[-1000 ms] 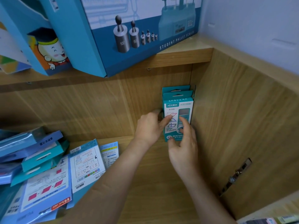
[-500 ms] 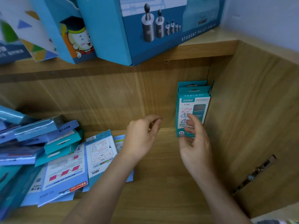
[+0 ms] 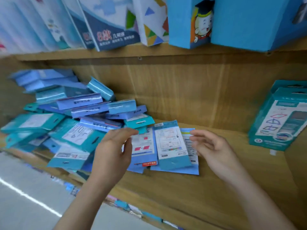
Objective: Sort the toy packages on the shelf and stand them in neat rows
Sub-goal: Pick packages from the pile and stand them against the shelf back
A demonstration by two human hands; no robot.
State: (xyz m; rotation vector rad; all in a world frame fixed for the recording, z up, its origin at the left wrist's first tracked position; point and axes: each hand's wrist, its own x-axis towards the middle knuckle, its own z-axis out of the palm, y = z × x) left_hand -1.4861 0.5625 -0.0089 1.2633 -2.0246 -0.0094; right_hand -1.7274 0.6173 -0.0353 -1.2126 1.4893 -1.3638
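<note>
Both hands are empty over the wooden shelf [image 3: 182,193]. The left hand [image 3: 114,151] hovers at the edge of the messy teal-and-blue package pile [image 3: 74,113], and the right hand [image 3: 216,146] is just beside a flat package [image 3: 171,146]. Two teal packages [image 3: 279,123] stand upright at the far right.

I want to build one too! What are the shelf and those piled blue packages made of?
Shelf: apparently wood or wood-look board, matte; light brown grain streaks show. Packages: probably printed cardboard, glossy, maybe film-wrapped; their edges catch glare.

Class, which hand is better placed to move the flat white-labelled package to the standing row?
Probably the right hand: its fingertips are by the package, and the row is on that side. The left hand hovers over the pile.
</note>
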